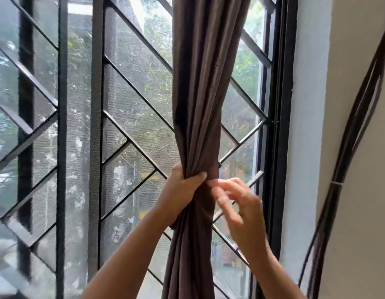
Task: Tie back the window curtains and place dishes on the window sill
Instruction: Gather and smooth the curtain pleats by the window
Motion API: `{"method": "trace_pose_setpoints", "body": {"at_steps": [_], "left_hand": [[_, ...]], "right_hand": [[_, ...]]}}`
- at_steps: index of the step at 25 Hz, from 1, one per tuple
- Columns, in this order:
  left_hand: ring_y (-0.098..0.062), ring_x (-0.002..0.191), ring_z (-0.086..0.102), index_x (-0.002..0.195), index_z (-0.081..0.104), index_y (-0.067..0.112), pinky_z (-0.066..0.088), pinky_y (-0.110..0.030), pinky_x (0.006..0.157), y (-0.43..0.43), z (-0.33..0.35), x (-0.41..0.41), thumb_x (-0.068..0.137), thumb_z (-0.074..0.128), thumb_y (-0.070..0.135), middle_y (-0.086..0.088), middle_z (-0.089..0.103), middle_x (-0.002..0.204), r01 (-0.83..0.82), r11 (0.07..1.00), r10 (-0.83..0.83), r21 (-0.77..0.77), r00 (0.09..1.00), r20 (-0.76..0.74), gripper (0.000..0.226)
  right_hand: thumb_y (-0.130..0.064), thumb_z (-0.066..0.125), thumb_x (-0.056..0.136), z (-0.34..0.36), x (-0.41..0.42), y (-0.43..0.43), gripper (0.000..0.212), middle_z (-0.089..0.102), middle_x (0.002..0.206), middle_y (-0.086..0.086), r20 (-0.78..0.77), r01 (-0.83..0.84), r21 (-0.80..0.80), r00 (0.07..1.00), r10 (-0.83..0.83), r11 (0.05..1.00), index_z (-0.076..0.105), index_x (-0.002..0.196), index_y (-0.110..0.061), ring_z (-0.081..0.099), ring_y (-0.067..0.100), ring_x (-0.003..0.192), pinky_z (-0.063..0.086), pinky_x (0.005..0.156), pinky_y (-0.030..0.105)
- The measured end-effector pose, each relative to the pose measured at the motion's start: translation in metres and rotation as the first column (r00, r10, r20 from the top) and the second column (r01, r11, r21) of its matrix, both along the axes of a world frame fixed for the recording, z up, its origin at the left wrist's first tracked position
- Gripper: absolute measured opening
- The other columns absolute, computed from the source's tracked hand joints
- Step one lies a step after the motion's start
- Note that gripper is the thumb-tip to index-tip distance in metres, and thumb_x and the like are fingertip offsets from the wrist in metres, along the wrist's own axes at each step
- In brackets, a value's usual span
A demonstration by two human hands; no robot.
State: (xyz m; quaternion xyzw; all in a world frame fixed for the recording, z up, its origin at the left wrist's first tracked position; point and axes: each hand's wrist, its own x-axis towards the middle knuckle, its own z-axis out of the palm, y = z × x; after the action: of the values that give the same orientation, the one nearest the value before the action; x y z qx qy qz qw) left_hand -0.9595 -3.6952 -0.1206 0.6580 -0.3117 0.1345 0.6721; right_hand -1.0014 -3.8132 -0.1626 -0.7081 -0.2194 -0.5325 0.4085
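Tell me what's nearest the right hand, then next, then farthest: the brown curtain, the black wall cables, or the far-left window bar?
1. The brown curtain, by the fingertips of the right hand.
2. The black wall cables, off to its right.
3. The far-left window bar, way across the window.

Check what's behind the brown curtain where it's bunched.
Behind the curtain: black diagonal window grille with mesh screen, trees outside. The left hand grips the gather; the strip of grille directly behind the cloth is covered.
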Motion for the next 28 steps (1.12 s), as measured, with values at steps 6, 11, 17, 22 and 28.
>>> {"method": "trace_pose_setpoints", "body": {"at_steps": [6,11,17,22,28], "left_hand": [[-0.005,0.071,0.068,0.084,0.061,0.021,0.056,-0.021,0.07,0.008,0.004,0.006,0.082,0.062,0.004,0.008,0.073,0.075,0.07,0.998,-0.068,0.006,0.983,-0.169,0.018],[-0.022,0.096,0.065,0.117,0.054,0.006,0.051,-0.036,0.089,0.012,0.011,0.006,0.082,0.062,0.004,-0.011,0.067,0.108,0.112,0.992,-0.094,0.061,0.964,-0.248,0.036],[-0.028,0.105,0.061,0.113,0.061,0.012,0.048,-0.042,0.095,0.009,0.02,0.008,0.082,0.066,0.018,-0.011,0.066,0.11,-0.324,0.874,0.309,0.363,0.946,0.1,0.032],[-0.031,0.091,0.063,0.099,0.066,0.013,0.052,-0.043,0.083,0.002,0.022,0.001,0.079,0.064,0.022,-0.009,0.069,0.091,-0.561,0.747,0.503,0.356,0.828,0.248,0.023],[-0.031,0.081,0.062,0.089,0.066,0.012,0.044,-0.03,0.069,-0.002,0.026,-0.013,0.081,0.057,0.02,-0.007,0.064,0.072,-0.621,0.637,0.534,0.457,0.783,0.319,0.015]], "right_hand": [[-0.008,0.049,0.09,0.061,0.034,-0.051,0.022,0.069,0.102,-0.002,-0.323,-0.367,0.366,0.812,0.486,0.855,0.067,0.096,-0.019,0.061,0.012,0.103,0.046,0.09,0.033],[-0.029,0.051,0.082,0.07,0.048,-0.064,0.039,0.062,0.099,0.01,-0.661,-0.526,0.185,0.559,0.501,0.831,0.063,0.102,0.002,0.058,0.017,0.09,0.044,0.089,0.034],[-0.013,0.06,0.087,0.084,0.019,-0.067,0.02,0.055,0.062,0.009,-0.526,-0.121,-0.242,0.85,-0.025,0.963,0.066,0.07,-0.005,0.047,0.012,0.054,0.035,0.053,0.021],[-0.011,0.057,0.088,0.057,-0.01,-0.045,0.024,0.051,0.061,0.012,-0.633,-0.332,0.083,0.711,0.307,0.94,0.058,0.071,0.006,0.05,0.014,0.051,0.041,0.049,0.021],[-0.018,0.059,0.07,0.025,-0.002,-0.004,0.031,0.069,0.089,0.021,-0.541,-0.499,0.642,0.243,0.805,0.582,0.063,0.091,0.004,0.068,0.027,0.08,0.058,0.067,0.033]]}}
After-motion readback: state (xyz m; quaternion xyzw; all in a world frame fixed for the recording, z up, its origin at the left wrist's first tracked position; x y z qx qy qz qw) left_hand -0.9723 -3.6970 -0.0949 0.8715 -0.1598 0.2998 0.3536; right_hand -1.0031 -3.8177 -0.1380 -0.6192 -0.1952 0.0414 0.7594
